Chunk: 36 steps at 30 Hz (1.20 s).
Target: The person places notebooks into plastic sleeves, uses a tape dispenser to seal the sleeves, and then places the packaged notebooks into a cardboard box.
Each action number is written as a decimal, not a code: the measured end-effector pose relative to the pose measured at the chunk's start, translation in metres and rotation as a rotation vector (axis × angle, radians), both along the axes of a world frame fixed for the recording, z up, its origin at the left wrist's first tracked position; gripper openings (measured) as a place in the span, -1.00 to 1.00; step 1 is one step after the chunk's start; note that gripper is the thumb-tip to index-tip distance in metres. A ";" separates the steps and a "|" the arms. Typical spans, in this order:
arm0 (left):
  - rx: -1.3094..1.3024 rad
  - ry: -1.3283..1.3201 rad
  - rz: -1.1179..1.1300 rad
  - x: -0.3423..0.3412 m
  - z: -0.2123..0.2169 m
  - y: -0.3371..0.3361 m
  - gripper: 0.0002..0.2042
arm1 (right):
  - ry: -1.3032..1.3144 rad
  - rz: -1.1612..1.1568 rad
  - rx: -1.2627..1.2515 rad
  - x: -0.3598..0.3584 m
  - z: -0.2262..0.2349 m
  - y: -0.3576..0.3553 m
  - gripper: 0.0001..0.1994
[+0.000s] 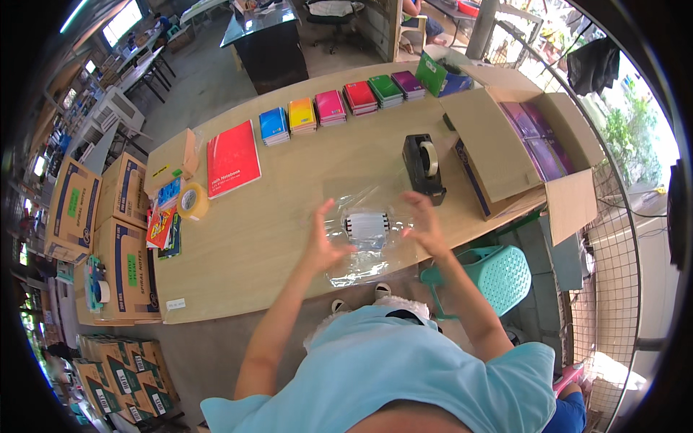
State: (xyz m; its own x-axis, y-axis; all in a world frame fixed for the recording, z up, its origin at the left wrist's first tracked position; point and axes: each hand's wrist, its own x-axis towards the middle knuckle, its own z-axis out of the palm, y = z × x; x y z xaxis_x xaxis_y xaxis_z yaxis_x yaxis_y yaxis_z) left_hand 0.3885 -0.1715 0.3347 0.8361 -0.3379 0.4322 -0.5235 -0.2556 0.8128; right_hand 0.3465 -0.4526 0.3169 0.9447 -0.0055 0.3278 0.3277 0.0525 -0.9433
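Observation:
Before me on the table lies a clear plastic sheet or bag [359,272], crinkled and shiny. Within its outline sits a small white block [367,224] with black marks along two sides; it looks like a stack seen edge-on, but I cannot tell its kind. My left hand [324,242] is at the plastic's left side, thumb pointing inward and fingers apart. On the other side, my right hand [426,225] is spread open at the plastic's right edge. Neither hand is closed on anything. Whether the fingertips touch the film is unclear.
A black tape dispenser [424,167] stands right of the plastic. Farther back runs a row of coloured notebook stacks [330,107]. A red notebook [234,158] and tape roll [193,201] lie left. An open carton [498,155] holds purple packs; a green stool [498,278] stands below.

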 end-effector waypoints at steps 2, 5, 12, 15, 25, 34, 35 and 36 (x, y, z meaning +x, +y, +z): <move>-0.092 0.250 -0.095 -0.002 -0.066 -0.018 -0.14 | 0.112 0.049 -0.131 0.002 -0.044 0.034 0.10; -0.256 0.580 -0.270 0.006 -0.075 -0.034 -0.13 | 0.225 0.204 0.098 0.015 -0.066 0.054 0.18; -0.293 0.375 0.051 -0.024 -0.069 -0.042 -0.22 | 0.042 0.019 -0.174 0.004 -0.014 0.064 0.03; -0.383 0.126 0.324 -0.044 -0.060 -0.056 -0.25 | -0.251 -0.197 -0.730 -0.010 0.055 0.065 -0.32; 0.073 -0.117 0.241 -0.051 -0.045 -0.037 -0.57 | -0.109 -0.359 -0.970 0.026 0.088 0.050 -0.80; 0.480 -0.415 -0.225 -0.015 -0.011 0.004 -0.33 | -0.386 0.401 -1.163 0.048 0.150 0.026 -0.75; 0.481 -0.413 -0.230 -0.011 -0.006 0.007 -0.33 | -0.379 0.508 -1.318 0.054 0.135 0.026 -0.82; 0.513 -0.380 -0.282 -0.005 -0.002 0.009 -0.29 | -0.370 0.617 -1.478 0.062 0.122 0.026 -0.88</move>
State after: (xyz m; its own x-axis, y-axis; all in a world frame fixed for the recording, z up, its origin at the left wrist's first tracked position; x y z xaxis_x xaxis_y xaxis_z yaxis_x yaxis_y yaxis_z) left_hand 0.3833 -0.1626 0.3324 0.5089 -0.7596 0.4051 -0.8504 -0.3704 0.3737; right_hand 0.4081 -0.4267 0.4393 0.5594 0.8230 -0.0989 0.8052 -0.5678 -0.1712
